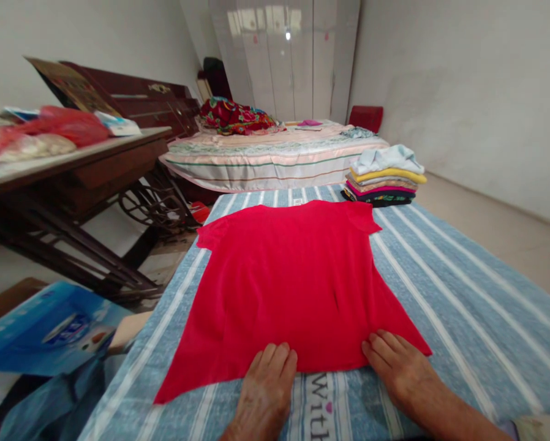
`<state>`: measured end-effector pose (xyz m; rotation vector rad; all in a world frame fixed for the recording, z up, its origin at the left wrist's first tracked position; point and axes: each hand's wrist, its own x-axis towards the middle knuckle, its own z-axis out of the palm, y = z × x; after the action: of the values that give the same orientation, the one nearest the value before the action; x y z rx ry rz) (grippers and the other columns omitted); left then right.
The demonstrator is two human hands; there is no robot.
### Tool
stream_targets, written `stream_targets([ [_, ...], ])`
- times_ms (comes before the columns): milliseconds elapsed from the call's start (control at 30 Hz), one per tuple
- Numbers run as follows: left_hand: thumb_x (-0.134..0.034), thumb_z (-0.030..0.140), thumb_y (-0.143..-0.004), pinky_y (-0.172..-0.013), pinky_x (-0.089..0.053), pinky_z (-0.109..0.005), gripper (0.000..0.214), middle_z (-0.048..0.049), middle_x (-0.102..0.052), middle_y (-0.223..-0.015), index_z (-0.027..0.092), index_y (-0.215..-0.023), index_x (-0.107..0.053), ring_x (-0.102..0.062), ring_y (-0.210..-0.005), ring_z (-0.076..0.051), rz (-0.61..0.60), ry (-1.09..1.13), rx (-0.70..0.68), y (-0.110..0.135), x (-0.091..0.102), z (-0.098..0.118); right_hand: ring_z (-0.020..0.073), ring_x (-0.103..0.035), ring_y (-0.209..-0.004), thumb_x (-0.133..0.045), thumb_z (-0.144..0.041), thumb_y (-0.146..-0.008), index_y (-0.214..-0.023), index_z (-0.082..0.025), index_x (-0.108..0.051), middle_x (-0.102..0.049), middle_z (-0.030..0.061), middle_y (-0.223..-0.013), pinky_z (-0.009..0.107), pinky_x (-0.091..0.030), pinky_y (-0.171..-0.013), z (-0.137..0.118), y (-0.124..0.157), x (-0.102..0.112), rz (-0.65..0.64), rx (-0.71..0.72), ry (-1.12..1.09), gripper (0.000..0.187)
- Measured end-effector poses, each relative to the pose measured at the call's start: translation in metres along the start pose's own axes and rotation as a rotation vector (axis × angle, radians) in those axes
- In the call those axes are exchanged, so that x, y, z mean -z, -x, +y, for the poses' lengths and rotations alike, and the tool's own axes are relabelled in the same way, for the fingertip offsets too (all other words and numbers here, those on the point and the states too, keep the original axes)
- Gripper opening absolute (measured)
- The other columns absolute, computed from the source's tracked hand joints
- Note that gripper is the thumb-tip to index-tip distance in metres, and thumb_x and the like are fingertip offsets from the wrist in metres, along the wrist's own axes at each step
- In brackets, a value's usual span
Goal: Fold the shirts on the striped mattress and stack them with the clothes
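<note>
Down at the bottom centre we rest our left hand (pixel 266 392) flat, palm down, fingertips just over the near hem of the red T-shirt (pixel 293 282). Our right hand (pixel 397 367) lies open a little apart to its right, fingers on the same hem; neither hand pinches the cloth, as far as we can tell. The red T-shirt lies spread flat in the middle of the picture on a blue striped sheet (pixel 463 294). Beyond it, right of centre, stands a pile of folded clothes (pixel 385 177). Farther back is a bed (pixel 266 162); at upper left, a dark wooden table (pixel 95 165); at lower left, a blue box (pixel 45 331).
</note>
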<state>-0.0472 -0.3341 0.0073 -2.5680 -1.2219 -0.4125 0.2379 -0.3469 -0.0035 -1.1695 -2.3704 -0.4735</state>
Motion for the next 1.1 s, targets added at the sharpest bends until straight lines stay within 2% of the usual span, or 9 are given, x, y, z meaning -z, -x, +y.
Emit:
stream_targets([
  [167, -0.04, -0.001, -0.079, -0.089, -0.046, -0.032, 0.037, -0.0065, -0.063, -0.102, 0.017, -0.105, -0.059, -0.056, -0.098, -0.02, 0.064, 0.026, 0.005, 0.001, -0.005, -0.004, 0.0215, -0.058, -0.086, -0.034, 0.0, -0.077, -0.1, -0.015, -0.059, -0.065, 0.0081, -0.091, 0.034, -0.045, -0.079, 0.001, -0.001, -0.005, 0.052, -0.034, 0.001, 0.037],
  [333, -0.041, 0.0, -0.079, -0.089, -0.047, -0.032, 0.037, -0.0065, -0.063, -0.103, 0.017, -0.107, -0.058, -0.056, -0.098, -0.02, 0.085, 0.02, -0.031, 0.005, -0.007, -0.006, 0.0212, -0.059, -0.083, -0.034, -0.003, -0.078, -0.098, -0.015, -0.061, -0.065, 0.0084, -0.09, 0.034, -0.047, -0.076, -0.004, -0.003, 0.001, 0.081, -0.081, -0.041, 0.036],
  [467, -0.04, 0.001, -0.079, -0.09, -0.047, -0.033, 0.037, -0.0066, -0.064, -0.102, 0.018, -0.106, -0.059, -0.057, -0.098, -0.02, 0.087, 0.053, 0.005, 0.005, -0.009, -0.006, 0.0188, -0.06, -0.081, -0.041, -0.019, -0.088, -0.098, -0.019, -0.062, -0.065, 0.0061, -0.088, 0.031, -0.048, -0.075, 0.004, -0.005, 0.013, -0.011, -0.14, -0.195, 0.023],
  [533, -0.039, 0.001, -0.079, -0.089, -0.047, -0.034, 0.037, -0.0067, -0.064, -0.1, 0.018, -0.105, -0.059, -0.057, -0.097, -0.019, 0.116, 0.075, 0.01, 0.003, -0.011, -0.005, 0.0183, -0.061, -0.081, -0.044, -0.027, -0.09, -0.096, -0.02, -0.062, -0.066, 0.0062, -0.089, 0.03, -0.049, -0.075, 0.018, -0.006, 0.017, -0.031, -0.229, -0.201, 0.021],
  [633, -0.039, 0.002, -0.079, -0.087, -0.048, -0.033, 0.035, -0.0064, -0.063, -0.099, 0.018, -0.104, -0.058, -0.057, -0.096, -0.02, 0.149, 0.091, -0.008, -0.001, -0.015, -0.002, 0.0209, -0.063, -0.074, -0.042, -0.033, -0.09, -0.092, -0.019, -0.064, -0.067, 0.0072, -0.083, 0.032, -0.049, -0.065, 0.046, -0.005, 0.018, -0.093, -0.502, -0.026, 0.026],
  [733, -0.041, 0.003, -0.078, -0.089, -0.047, -0.033, 0.037, -0.0063, -0.062, -0.104, 0.019, -0.108, -0.056, -0.055, -0.1, -0.02, 0.103, 0.088, -0.022, -0.009, -0.018, 0.006, 0.023, -0.064, -0.066, -0.043, -0.037, -0.088, -0.094, -0.019, -0.065, -0.068, 0.0073, -0.076, 0.032, -0.044, -0.056, 0.068, -0.005, 0.015, -0.307, -0.778, 0.054, 0.029],
  [867, -0.044, 0.003, -0.074, -0.088, -0.048, -0.035, 0.04, -0.0068, -0.059, -0.106, 0.018, -0.11, -0.052, -0.053, -0.099, -0.021, 0.023, 0.099, -0.043, -0.034, -0.015, 0.024, 0.024, -0.064, -0.063, -0.047, -0.038, -0.084, -0.085, -0.023, -0.066, -0.068, 0.0055, -0.067, 0.029, -0.036, -0.052, 0.081, -0.009, 0.008, -0.503, -0.947, -0.086, 0.024],
  [967, -0.047, 0.003, -0.073, -0.085, -0.049, -0.036, 0.038, -0.0052, -0.058, -0.102, 0.018, -0.108, -0.052, -0.052, -0.094, -0.02, -0.154, 0.126, -0.051, -0.059, -0.007, 0.04, 0.0203, -0.06, -0.06, -0.052, -0.032, -0.077, -0.072, -0.022, -0.063, -0.064, 0.0025, -0.062, 0.027, -0.032, -0.051, 0.084, -0.01, 0.004, -0.501, -0.994, -0.242, 0.015],
  [1100, -0.044, 0.002, -0.075, -0.082, -0.049, -0.036, 0.03, -0.0039, -0.056, -0.094, 0.019, -0.098, -0.052, -0.05, -0.089, -0.02, -0.285, 0.179, -0.098, -0.082, 0.002, 0.056, 0.0137, -0.051, -0.051, -0.052, -0.032, -0.07, -0.06, -0.021, -0.051, -0.056, -0.0024, -0.053, 0.024, -0.032, -0.048, 0.087, -0.003, 0.003, -0.312, -1.104, -0.723, 0.015],
])
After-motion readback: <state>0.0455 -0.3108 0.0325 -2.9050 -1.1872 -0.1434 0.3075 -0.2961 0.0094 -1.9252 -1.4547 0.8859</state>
